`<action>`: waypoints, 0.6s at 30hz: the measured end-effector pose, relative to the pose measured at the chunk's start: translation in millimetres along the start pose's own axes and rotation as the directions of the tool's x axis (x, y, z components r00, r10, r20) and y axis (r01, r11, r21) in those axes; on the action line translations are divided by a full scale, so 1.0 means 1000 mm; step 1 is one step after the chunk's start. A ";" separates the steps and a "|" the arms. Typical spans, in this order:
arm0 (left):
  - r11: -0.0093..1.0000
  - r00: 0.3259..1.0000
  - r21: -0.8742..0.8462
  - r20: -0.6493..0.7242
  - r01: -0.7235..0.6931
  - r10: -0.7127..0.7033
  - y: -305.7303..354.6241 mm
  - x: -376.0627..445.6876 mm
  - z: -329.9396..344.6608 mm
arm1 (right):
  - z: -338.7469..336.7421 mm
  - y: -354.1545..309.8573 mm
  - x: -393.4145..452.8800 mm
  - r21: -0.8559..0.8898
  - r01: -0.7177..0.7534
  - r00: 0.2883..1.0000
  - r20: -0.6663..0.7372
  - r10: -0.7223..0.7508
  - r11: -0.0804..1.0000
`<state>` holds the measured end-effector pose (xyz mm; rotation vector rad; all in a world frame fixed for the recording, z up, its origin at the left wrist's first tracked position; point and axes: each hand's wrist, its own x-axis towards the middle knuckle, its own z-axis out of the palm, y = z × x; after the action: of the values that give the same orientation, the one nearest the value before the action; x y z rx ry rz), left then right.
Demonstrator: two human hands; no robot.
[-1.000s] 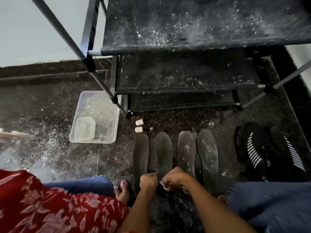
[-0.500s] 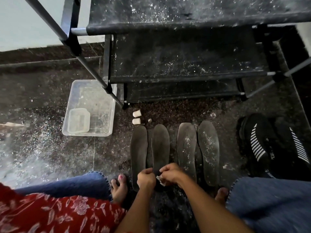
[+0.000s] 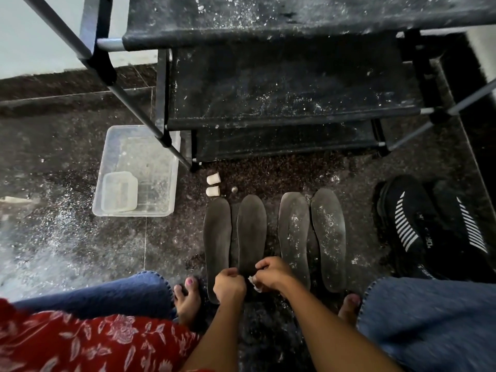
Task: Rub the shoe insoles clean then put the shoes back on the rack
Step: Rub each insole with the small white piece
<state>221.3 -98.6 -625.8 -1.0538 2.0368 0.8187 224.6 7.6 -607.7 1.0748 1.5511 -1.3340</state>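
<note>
Four dark grey, flat foam insoles are laid side by side on the speckled dark floor, toes pointing away from the fingers. The heel of the second insole from the left (image 3: 251, 232) lies directly under both hands. The left hand (image 3: 228, 284) is curled at that heel, apparently pinning it down, though what its fingertips grip cannot be told. A small white scrap of rubbing material (image 3: 253, 281) is pinched in the curled fingers of the right hand (image 3: 271, 273).

The two insoles nearest the fingers look mostly free of white dust; the two to the right of them (image 3: 294, 232) (image 3: 328, 234) are flecked with it. The pair of black shoes with white stripes (image 3: 413, 229) stands well to the right of the fingers, and the dusty black fabric shoe rack (image 3: 281, 103) is beyond the insole toes.

For the rubbing to go well, the heel should be held firmly while short strokes are made away from the pinning fingers, so the insole is not buckled or dragged.
</note>
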 end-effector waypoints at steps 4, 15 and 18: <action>1.000 0.998 0.005 -0.061 0.024 -0.024 0.006 -0.005 0.002 | -0.004 0.006 0.002 0.001 -0.006 0.998 -0.063 0.006 1.000; 0.985 0.989 -0.093 -0.040 -0.143 0.139 0.043 -0.041 0.041 | -0.049 0.017 0.011 0.354 0.108 0.774 -0.616 0.145 0.929; 0.988 0.984 -0.046 0.090 -0.149 0.153 0.054 -0.047 0.057 | -0.051 0.014 0.012 0.369 0.117 0.770 -0.621 0.150 0.922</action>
<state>211.8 -9.3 -609.3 -0.8732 2.0474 0.9710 231.8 60.2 -617.0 1.9572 1.7721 -1.3697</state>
